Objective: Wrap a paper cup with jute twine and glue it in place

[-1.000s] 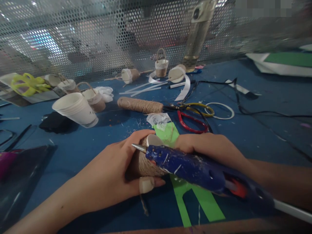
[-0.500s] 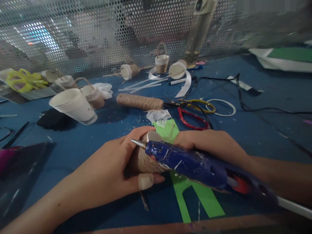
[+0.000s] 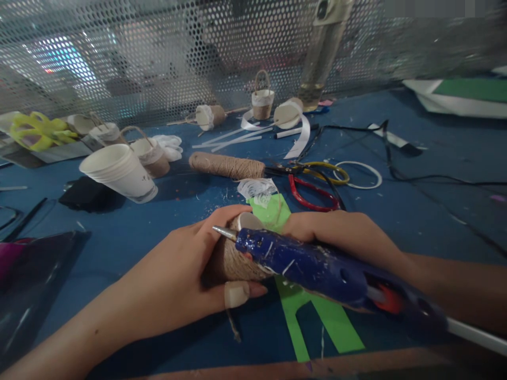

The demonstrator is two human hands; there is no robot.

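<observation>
Low over the blue table, my left hand [image 3: 190, 264] is wrapped round a twine-covered paper cup [image 3: 241, 261] lying tilted on its side. Its thumb has a beige bandage and rests along the near side of the cup. A loose twine end [image 3: 234, 326] hangs below. My right hand [image 3: 344, 235] grips a blue hot glue gun [image 3: 304, 264], whose metal nozzle points left across the cup near my left index finger. I cannot tell whether the nozzle touches the twine. Behind and under the gun lies cut green paper [image 3: 336, 327].
Beyond my hands lie a roll of twine [image 3: 227, 164], scissors with red and yellow handles [image 3: 312, 192] and a white ring [image 3: 358, 174]. Stacked paper cups [image 3: 119, 171] tilt at left. Small twine-handled baskets [image 3: 262, 104], glue sticks [image 3: 237, 138] and a bottle [image 3: 325, 53] stand or lie farther back, before a perforated metal screen [image 3: 158, 58].
</observation>
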